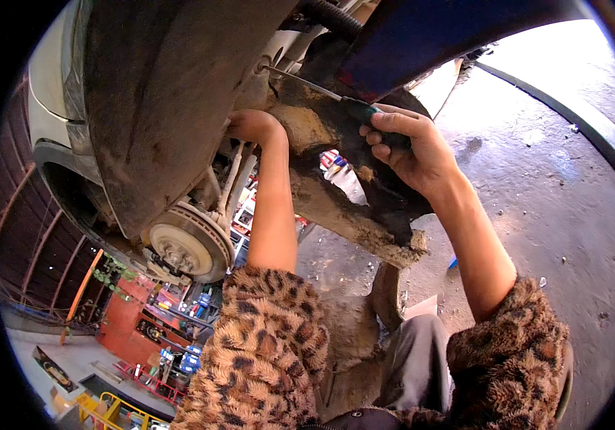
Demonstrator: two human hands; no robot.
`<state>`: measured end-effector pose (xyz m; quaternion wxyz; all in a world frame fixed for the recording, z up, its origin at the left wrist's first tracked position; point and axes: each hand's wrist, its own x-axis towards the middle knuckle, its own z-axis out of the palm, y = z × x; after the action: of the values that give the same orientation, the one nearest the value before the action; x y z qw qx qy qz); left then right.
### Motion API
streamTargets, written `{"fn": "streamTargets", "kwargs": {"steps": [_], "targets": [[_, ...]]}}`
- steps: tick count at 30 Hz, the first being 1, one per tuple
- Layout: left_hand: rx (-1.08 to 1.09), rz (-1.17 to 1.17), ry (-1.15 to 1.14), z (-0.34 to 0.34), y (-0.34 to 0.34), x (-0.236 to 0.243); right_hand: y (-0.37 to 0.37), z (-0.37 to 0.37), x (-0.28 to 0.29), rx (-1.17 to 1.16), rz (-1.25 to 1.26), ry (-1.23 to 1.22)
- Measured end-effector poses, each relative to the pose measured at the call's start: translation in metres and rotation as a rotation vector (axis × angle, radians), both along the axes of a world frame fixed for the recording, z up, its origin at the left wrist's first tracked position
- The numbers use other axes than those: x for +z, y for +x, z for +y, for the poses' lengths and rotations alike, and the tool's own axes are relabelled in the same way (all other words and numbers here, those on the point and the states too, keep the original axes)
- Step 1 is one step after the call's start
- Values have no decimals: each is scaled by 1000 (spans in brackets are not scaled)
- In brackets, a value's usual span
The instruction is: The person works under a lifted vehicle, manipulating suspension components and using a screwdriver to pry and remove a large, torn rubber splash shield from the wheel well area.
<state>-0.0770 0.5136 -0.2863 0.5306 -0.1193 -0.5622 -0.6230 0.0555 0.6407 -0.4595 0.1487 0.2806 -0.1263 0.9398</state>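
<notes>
My right hand (409, 147) is closed round the dark green handle of a screwdriver (356, 109). Its thin metal shaft runs up and left, with the tip at a round fastener spot (261, 66) on the edge of a dark wheel arch liner (157, 93). My left hand (259, 127) reaches up behind the liner's lower edge, bent at the wrist; its fingers are hidden there. Between my arms hangs a dirty, torn underbody panel (350, 226) with a ragged hole in it.
A brake disc (187, 247) on its hub sits below the liner, beside a suspension rod (233, 168). A dark blue beam (436, 36) crosses overhead at the right. Tools and a red cabinet (127, 315) stand at the lower left. Grey floor (530, 193) lies to the right.
</notes>
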Motion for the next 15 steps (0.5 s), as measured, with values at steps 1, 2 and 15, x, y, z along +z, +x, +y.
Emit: {"fn": "streamTargets", "kwargs": {"steps": [1, 2, 15], "targets": [[-30, 22, 5, -2, -6, 1, -1, 3, 1, 39, -10, -5], [-64, 43, 9, -2, -13, 0, -1, 7, -1, 28, -3, 55], [-87, -18, 18, 0, 8, -1, 19, -28, 12, -1242, -211, 596]]}}
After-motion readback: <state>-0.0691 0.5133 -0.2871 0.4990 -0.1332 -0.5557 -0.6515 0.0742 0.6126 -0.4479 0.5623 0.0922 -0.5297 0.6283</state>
